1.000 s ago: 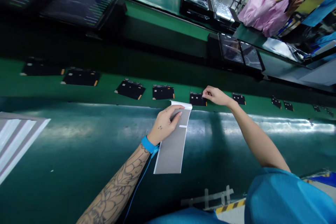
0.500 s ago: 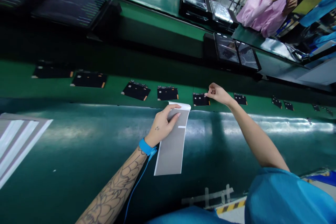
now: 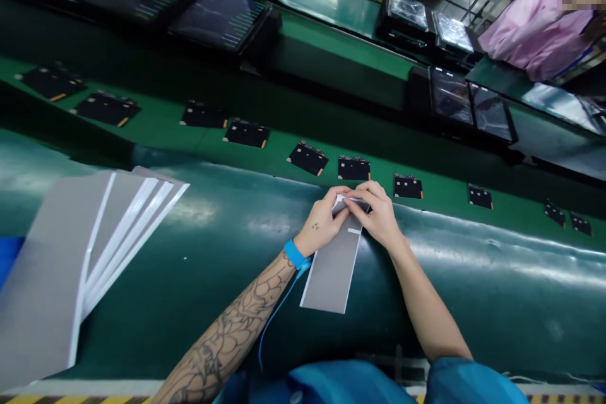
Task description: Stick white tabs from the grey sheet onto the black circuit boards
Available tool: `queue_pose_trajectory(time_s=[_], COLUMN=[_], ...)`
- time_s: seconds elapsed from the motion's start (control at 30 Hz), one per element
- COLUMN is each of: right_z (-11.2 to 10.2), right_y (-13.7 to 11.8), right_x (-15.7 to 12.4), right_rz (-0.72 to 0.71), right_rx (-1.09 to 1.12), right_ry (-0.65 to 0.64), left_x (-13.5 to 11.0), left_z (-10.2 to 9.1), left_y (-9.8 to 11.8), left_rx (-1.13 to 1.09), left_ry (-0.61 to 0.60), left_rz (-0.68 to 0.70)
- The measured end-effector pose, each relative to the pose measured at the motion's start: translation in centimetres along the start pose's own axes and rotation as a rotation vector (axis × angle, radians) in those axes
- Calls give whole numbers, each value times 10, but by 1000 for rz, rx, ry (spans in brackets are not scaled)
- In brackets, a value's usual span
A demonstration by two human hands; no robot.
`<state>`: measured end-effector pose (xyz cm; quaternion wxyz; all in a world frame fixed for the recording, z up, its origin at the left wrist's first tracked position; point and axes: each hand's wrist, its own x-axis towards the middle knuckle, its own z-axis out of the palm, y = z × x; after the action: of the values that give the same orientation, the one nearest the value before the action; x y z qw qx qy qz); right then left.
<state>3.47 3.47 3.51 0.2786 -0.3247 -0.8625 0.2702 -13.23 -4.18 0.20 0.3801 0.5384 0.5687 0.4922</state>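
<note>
A long grey sheet (image 3: 331,268) lies on the dark green bench, its far end curled up. My left hand (image 3: 323,225), with a blue wrist strap and cord, grips that far end. My right hand (image 3: 376,214) meets it there, fingers pinched on the curled edge of the sheet. Just beyond both hands, a row of small black circuit boards lies on the green conveyor belt (image 3: 165,129); the nearest boards are one (image 3: 354,168) above my hands and one (image 3: 408,187) to the right.
A fanned stack of grey and white sheets (image 3: 80,252) lies at the left. Dark screens in black trays (image 3: 471,110) sit on the far belt. A person in a pink top (image 3: 540,25) stands at the far right.
My right hand left the black board on the belt and came back to the curled end of the grey sheet. The view swung left, showing more of the sheet stack.
</note>
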Motion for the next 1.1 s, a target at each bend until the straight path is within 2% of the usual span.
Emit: queue_pose_trajectory(time_s=[0.13, 0.3, 0.47, 0.6, 0.7, 0.77, 0.87, 1.0, 1.1], right_z=[-1, -4, -3, -1, -8, -20, -46, -79, -90], right_y=[3, -5, -6, -5, -2, 10, 44, 100, 126], right_x=[-3, -2, 0, -4, -2, 7, 30, 65, 81], right_rz=[-17, 2, -10, 14, 42, 57, 102, 172, 177], right_rx=[-32, -84, -117, -40, 81, 133, 149, 102, 32], right_ry=[13, -80, -116, -112, -69, -51, -83, -269, -379], left_x=[0, 0, 1, 1, 1, 0, -1, -2, -2], left_z=[1, 1, 0, -1, -1, -1, -2, -4, -6], left_y=[0, -2, 1, 4, 5, 5, 5, 5, 6], left_rx=[26, 70, 89, 73, 51, 55, 80, 94, 114], left_ry=[-23, -16, -26, -11, -7, -9, -13, -33, -41], left_rz=[12, 13, 2, 19, 18, 2, -16, 15, 15])
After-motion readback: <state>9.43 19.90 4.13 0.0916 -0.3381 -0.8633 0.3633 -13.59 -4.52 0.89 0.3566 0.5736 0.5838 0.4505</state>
